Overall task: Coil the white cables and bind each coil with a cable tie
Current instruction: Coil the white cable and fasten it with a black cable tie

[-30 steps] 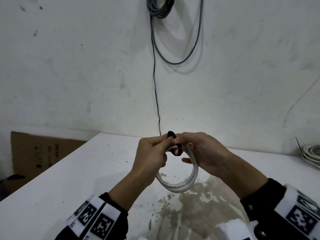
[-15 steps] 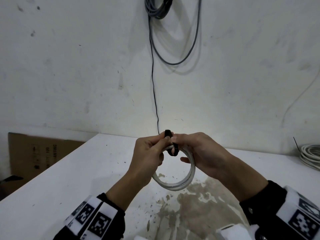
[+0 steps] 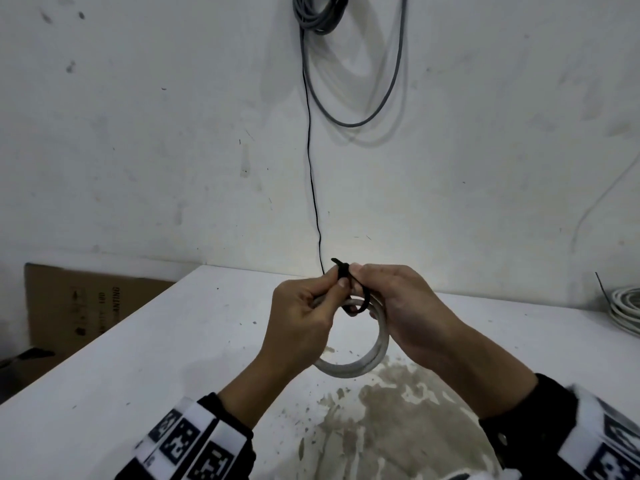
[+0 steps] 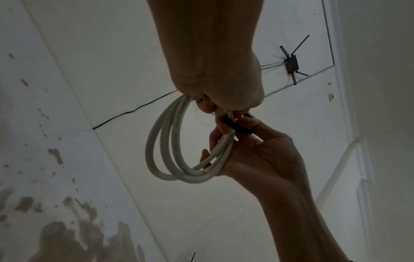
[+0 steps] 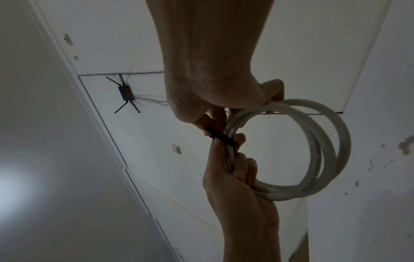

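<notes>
A white cable coil (image 3: pixel 346 370) of a few loops hangs above the table between both hands. A black cable tie (image 3: pixel 346 277) wraps the top of the coil, its tail poking up to the left. My left hand (image 3: pixel 337 287) grips the coil (image 5: pixel 325 141) with curled fingers, the thumb against the tie (image 5: pixel 220 137). My right hand (image 3: pixel 358 273) pinches the tie (image 4: pixel 237 127) between thumb and forefinger, and its other fingers lie round the coil (image 4: pixel 165 141). The tie's head is hidden by the fingers.
The white table (image 3: pixel 138 358) has a brown stain (image 3: pixel 381 417) below the hands. Another white cable bundle (image 3: pixel 627 313) lies at the right edge. A cardboard box (image 3: pixel 86 306) stands left of the table. Grey cables (image 3: pixel 322 15) and a thin black wire (image 3: pixel 311 185) hang on the wall.
Both hands keep their hold on the coil and the tie and have barely shifted. The tie's tail now shows a little more above the thumbs.
</notes>
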Motion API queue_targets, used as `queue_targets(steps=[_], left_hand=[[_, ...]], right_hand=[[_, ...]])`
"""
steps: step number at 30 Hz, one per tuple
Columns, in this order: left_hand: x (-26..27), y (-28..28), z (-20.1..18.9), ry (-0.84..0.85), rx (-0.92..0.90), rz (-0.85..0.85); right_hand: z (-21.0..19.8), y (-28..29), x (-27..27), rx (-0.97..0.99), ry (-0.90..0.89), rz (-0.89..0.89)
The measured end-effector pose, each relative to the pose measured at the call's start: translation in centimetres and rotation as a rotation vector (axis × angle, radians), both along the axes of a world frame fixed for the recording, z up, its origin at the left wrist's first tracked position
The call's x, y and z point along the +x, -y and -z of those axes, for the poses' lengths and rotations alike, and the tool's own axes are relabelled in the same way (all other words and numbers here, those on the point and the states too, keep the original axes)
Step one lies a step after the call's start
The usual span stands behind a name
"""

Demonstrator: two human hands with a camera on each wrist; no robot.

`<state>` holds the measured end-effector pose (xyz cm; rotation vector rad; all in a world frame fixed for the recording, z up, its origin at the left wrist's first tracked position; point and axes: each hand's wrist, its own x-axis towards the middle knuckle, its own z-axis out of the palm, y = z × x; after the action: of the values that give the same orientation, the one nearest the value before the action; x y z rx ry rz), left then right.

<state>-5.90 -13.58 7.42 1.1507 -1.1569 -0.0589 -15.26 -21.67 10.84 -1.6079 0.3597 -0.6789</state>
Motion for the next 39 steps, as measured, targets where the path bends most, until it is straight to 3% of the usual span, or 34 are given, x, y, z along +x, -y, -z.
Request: queue_targets(steps=[3, 6, 8, 12, 15, 28, 36, 39], left_hand=[[0.1, 0.2, 0.4, 0.02, 0.022, -0.002], [1.0, 0.6, 0.5, -0.069, 0.042, 0.007], [1.0, 0.5, 0.4, -0.089, 0.067, 0.018], [0.5, 0.1, 0.0, 0.011, 0.123, 0.078], [0.6, 0.4, 0.0, 0.028, 0.139, 0.064], [-0.3, 0.3, -0.3, -0.239, 0.099, 0.169], [-0.8, -0.8, -1.8, -0.154, 0.076, 0.099], [-1.0, -0.1, -2.4, -0.254, 0.127, 0.145]], right_hand=[[-0.2, -0.1, 0.0, 0.001, -0.02, 0.033], [-0.5, 0.5, 0.1, -0.121, -0.164, 0.089], [-1.0, 1.2, -0.1, -0.096, -0.239, 0.084], [-1.8, 1.9, -0.9, -0.047, -0.364, -0.049], [-1.8, 2.0, -0.8, -0.014, -0.378, -0.017], [-2.7, 3.0, -0.3, 0.12, -0.056, 0.265], [-3.4, 5.5, -1.0, 0.316, 0.137, 0.521], [-3.5, 5.5, -1.1, 0.286, 0.18, 0.547]])
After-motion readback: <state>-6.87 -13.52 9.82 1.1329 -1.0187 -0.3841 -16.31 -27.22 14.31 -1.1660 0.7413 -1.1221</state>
